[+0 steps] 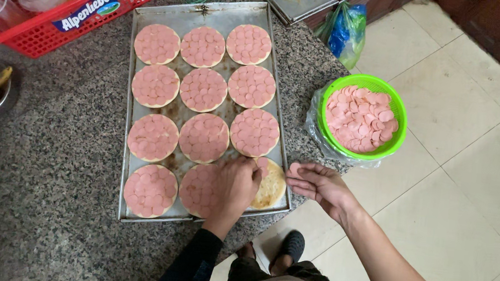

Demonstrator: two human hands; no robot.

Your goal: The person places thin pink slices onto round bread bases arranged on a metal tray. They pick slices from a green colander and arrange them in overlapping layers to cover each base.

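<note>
Head view: twelve rounds on tray (132,117); left hand (237,185) pinching slices; right hand (319,185) loosely open.

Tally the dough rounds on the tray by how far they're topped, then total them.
Rounds on the metal tray:
Fully covered with pink sausage slices: 11
Mostly bare round, beside the left hand: 1
Total: 12

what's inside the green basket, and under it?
The green basket is filled with thin round pink sausage slices. Under it sits a crumpled clear plastic bag on the counter's edge. The basket's bottom is covered by the slices, so its depth can't be seen.
</note>
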